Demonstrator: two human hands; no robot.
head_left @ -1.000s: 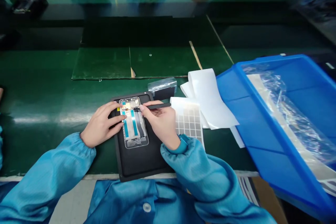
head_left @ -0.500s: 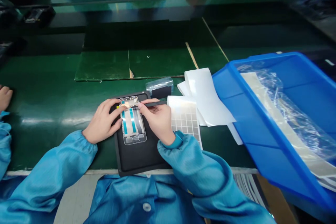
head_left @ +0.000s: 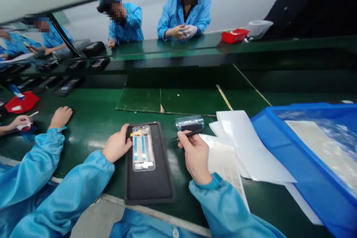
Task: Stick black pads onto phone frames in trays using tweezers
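Note:
My left hand [head_left: 118, 144] grips the upper left edge of a black tray [head_left: 150, 186], its thumb over the rim. In the tray lies an opened phone [head_left: 143, 148] with blue and pale strips along its middle and circuitry at its top. My right hand [head_left: 196, 156] is closed around black tweezers [head_left: 195, 132], held to the right of the tray and apart from the phone. Below and beside this hand is a white sticker sheet [head_left: 223, 160] with a grid. A clear film roll with a dark part [head_left: 189, 122] lies just beyond my fingers.
Curled white sheets [head_left: 245, 145] lie to the right, against a large blue bin [head_left: 279, 130] holding sheets and plastic film. A co-worker's hand [head_left: 60, 117] rests on the bench at left. Red containers [head_left: 235, 35] and more trays [head_left: 67, 86] stand farther off, with people opposite.
My right hand with the tweezers has moved off the phone to the right. My left hand has gone from the phone to the tray's edge. The view has tilted up, showing co-workers.

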